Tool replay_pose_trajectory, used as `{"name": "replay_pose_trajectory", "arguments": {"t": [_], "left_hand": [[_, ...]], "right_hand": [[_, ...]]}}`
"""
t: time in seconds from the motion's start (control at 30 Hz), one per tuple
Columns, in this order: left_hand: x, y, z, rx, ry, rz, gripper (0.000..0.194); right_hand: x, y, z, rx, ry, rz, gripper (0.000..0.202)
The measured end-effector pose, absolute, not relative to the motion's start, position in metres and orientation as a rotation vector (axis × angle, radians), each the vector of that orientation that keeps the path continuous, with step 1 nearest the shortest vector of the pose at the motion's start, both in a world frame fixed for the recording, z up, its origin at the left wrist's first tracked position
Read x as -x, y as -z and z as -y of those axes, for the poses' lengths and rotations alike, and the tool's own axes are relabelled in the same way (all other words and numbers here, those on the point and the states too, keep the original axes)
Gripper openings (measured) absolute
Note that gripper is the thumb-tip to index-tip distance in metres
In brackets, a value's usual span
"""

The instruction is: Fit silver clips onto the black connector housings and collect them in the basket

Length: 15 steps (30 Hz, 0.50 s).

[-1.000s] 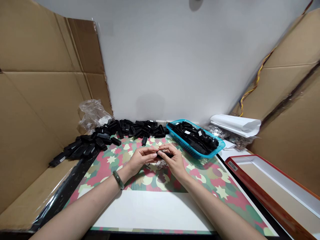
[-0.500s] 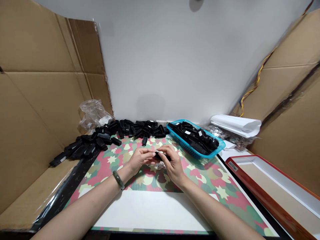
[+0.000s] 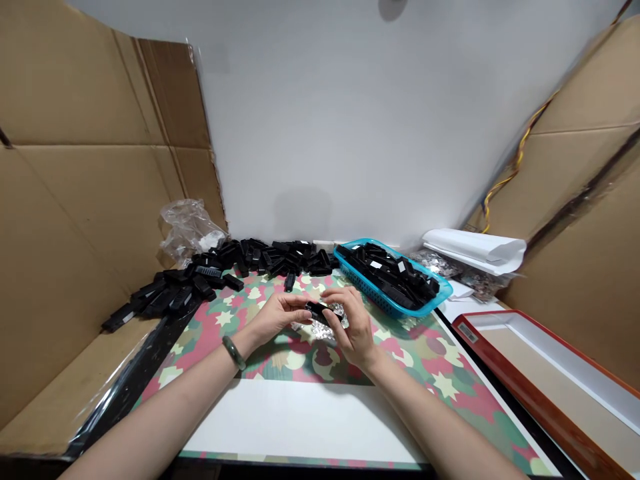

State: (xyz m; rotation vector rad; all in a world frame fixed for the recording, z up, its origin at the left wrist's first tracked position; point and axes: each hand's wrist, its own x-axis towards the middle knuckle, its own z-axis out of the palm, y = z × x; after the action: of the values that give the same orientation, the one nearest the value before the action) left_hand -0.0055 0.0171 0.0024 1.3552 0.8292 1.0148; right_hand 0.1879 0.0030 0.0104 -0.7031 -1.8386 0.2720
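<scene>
A small black plastic piece [image 3: 317, 310] is held between both hands above the patterned mat. My left hand [image 3: 277, 319], with a dark green bangle on its wrist, pinches the piece's left end. The thumb of my right hand [image 3: 353, 327] presses on the piece's right part, with the index finger arched above it. Just below the piece, small shiny silver parts [image 3: 323, 331] lie in a loose heap on the mat, partly covered by the hands.
Black pieces [image 3: 270, 257] are piled along the wall and the left side. A blue basket [image 3: 373, 291] of black pieces stands back right. Further right are white rolled sheets [image 3: 470, 247], a red-edged box lid [image 3: 540, 400] and cardboard walls [image 3: 85, 200]. White paper [image 3: 305, 420] lies in front.
My right hand has shifted slightly right and its fingers have opened up more around the black piece. More of the piece and of the silver parts now shows.
</scene>
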Motion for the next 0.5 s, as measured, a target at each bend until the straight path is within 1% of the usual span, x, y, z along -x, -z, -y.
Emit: {"name": "replay_pose_trajectory", "arguments": {"t": [0.17,0.3,0.5], "left_hand": [[0.0090,-0.0068,-0.0165,-1.396,-0.988,-0.826,0.033],[0.0078,-0.0084,-0.0160,-1.406,-1.006,-0.817,0.035],[0.0090,-0.0097,-0.0156,-1.411,-1.023,-0.824,0.034]], "right_hand": [[-0.1927,-0.0106,-0.0026,0.577,-0.107,2.040,0.015],[-0.1902,-0.0052,-0.0036,0.543,-0.005,2.067,0.019],[-0.1896,-0.0056,-0.0035,0.556,-0.001,2.117,0.020]]}}
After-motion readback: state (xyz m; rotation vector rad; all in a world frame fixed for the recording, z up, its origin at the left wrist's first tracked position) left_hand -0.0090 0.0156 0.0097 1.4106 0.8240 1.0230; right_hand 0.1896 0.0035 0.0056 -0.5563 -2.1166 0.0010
